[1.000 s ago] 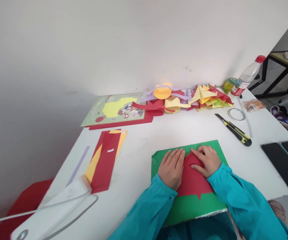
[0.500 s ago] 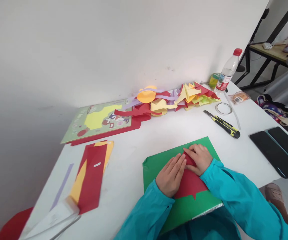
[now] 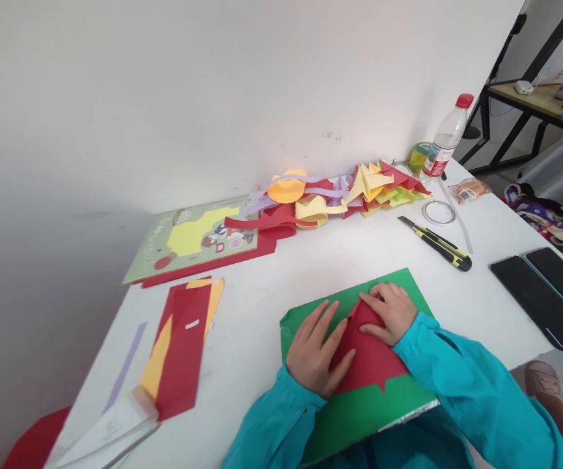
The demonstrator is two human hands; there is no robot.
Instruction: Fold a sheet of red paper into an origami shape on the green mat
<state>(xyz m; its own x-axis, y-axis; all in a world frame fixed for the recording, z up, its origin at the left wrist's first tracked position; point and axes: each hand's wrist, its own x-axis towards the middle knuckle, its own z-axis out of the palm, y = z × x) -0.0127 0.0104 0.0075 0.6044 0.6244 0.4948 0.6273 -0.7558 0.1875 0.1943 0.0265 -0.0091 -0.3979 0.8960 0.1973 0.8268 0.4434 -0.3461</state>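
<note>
A sheet of red paper (image 3: 371,358), folded at its top, lies on a green board (image 3: 415,391) at the table's near edge. My left hand (image 3: 314,352) rests on the paper's left side and the board, its fingers spread. Over the upper right of the paper, my right hand (image 3: 389,312) pinches the folded part between thumb and fingers. A raised crease shows between the two hands. Some of the fold is hidden beneath my right fingers.
A utility knife (image 3: 435,243), a tape roll (image 3: 438,212) and phones (image 3: 545,293) lie right; a bottle (image 3: 444,143) stands behind. Folded paper pieces (image 3: 369,185) line the wall. Red paper strips (image 3: 183,365) and an illustrated green card (image 3: 164,238) are left.
My left hand has moved left off the fold, and its fingers have spread. The right hand stays on the paper, and more of the red crease shows.
</note>
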